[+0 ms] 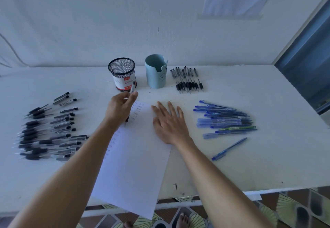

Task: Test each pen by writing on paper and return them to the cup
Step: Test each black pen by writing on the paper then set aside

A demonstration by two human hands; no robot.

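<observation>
Now the left hand (121, 108) grips a pen (133, 87), fingers and thumb curled round its barrel. The pen's top end pokes up past the thumb in front of the mesh cup (122, 74). Its tip points down at the sheet of paper (135, 165) near the left edge; I cannot tell whether the tip touches the sheet. The right hand (169, 124) lies flat with its fingers straight and spread, pressing on the right edge of the paper and partly on the bench (267, 165).

The paper lies at a slant in the middle of the bench, and its near corner hangs over the front edge. Small handwritten words run down it in columns near the top and along the left side.

The mesh cup, with a red and white label, stands at the back of the bench, and a pale blue cup (156, 72) stands just to its right. A row of black pens (187, 80) lies beside the blue cup. A big pile of black pens (50, 131) lies to the left of the paper, and a pile of blue pens (225, 120) to the right. One blue pen (229, 149) lies apart, nearer the front.
</observation>
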